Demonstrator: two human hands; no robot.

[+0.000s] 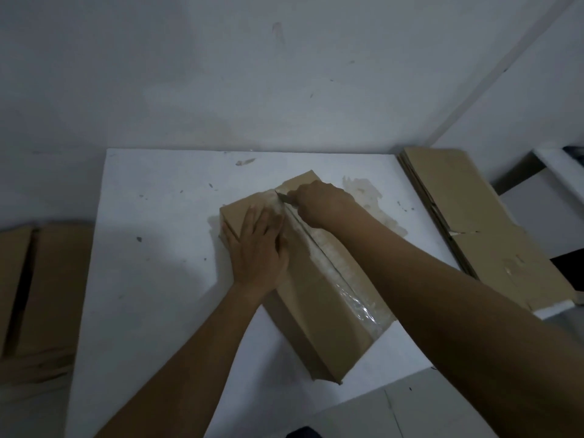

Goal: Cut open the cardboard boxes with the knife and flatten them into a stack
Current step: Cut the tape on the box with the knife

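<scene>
A long brown cardboard box [319,298] lies diagonally on the white table [151,248], its top seam covered with clear tape. My left hand [257,248] presses flat on the box's left top flap, fingers spread. My right hand [319,202] is closed around a knife [282,197] at the far end of the taped seam, the blade tip touching the tape. Most of the knife's handle is hidden in my fist.
A stack of flattened cardboard [474,222] lies on the table's right side, reaching over its edge. More flattened cardboard [41,295] lies on the floor to the left. A white wall stands close behind the table. A torn, stained patch marks the tabletop behind the box.
</scene>
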